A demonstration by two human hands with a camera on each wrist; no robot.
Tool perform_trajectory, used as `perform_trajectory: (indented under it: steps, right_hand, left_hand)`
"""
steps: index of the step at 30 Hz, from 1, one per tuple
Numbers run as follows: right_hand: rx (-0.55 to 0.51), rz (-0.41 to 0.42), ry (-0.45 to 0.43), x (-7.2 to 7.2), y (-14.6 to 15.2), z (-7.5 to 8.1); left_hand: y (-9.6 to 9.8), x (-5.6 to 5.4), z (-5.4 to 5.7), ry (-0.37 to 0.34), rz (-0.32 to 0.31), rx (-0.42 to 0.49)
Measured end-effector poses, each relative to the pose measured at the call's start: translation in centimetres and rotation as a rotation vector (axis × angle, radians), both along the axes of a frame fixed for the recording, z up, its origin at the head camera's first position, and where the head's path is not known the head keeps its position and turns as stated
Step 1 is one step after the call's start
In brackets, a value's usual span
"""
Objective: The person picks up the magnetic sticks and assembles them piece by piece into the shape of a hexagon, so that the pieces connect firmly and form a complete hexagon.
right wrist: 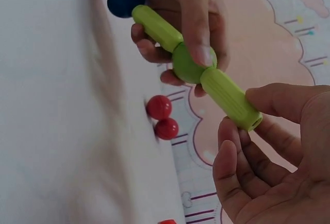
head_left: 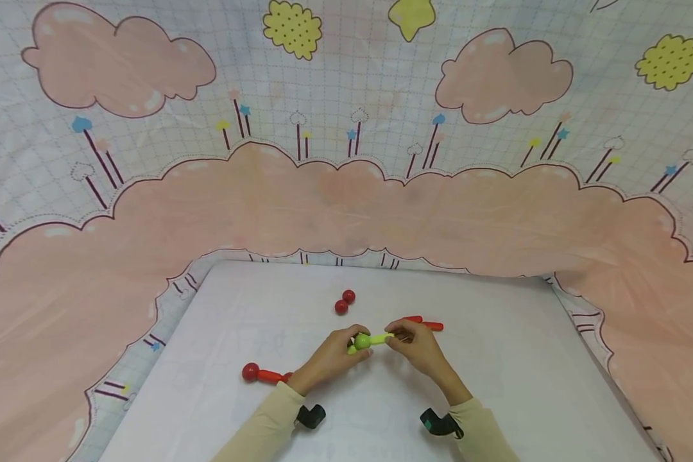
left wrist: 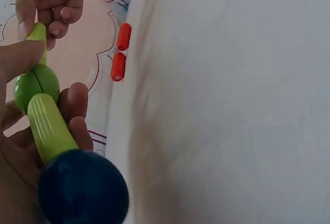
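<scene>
My left hand (head_left: 330, 351) grips a green ball (right wrist: 193, 63), the thumb lying over it and the fingers curled beneath. Two ribbed yellow-green sticks join that ball on opposite sides. One stick (left wrist: 50, 126) runs back along the left palm to a dark blue ball (left wrist: 83, 188), which the left hand hides in the head view. Between thumb and fingertips, my right hand (head_left: 418, 346) pinches the free end of the other stick (right wrist: 230, 97). Both hands are held over the white table.
Two red balls (head_left: 341, 307) lie touching beyond the hands. Two red sticks (head_left: 433, 326) lie behind the right hand. By the left forearm rests a red stick (head_left: 270, 376) with a red ball (head_left: 251, 372) at its end. Patterned cloth (head_left: 346, 212) borders the white table (head_left: 496, 359).
</scene>
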State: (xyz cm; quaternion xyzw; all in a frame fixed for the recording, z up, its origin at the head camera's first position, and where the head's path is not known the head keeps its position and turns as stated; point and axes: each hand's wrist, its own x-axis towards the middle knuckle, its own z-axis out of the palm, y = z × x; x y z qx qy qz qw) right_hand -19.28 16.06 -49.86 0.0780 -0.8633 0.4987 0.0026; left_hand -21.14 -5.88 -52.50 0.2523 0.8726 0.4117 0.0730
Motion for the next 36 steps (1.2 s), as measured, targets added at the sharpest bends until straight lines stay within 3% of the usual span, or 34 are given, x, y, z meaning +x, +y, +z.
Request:
perform_trajectory:
  steps: [7,11,20,36]
  right_hand:
    - [0.015,0.052,0.031,0.0,-0.2,-0.1]
    - [0.026,0.023,0.046,-0.1,0.2,0.3]
    - [0.06,-0.054,0.095,-0.6,2.1,0.7]
    - [0.149,-0.2,0.097,-1.4,5.5,-0.7]
  left_hand:
    - [0.6,0.2,-0.1,0.061,-0.012,0.038]
    - [0.6,0.3,-0.1,0.079,0.0,0.038]
    - [0.4,0.3,-0.5,0.04,0.008,0.052]
    - [0.1,0.5,-0.7,-0.032,0.03,0.044]
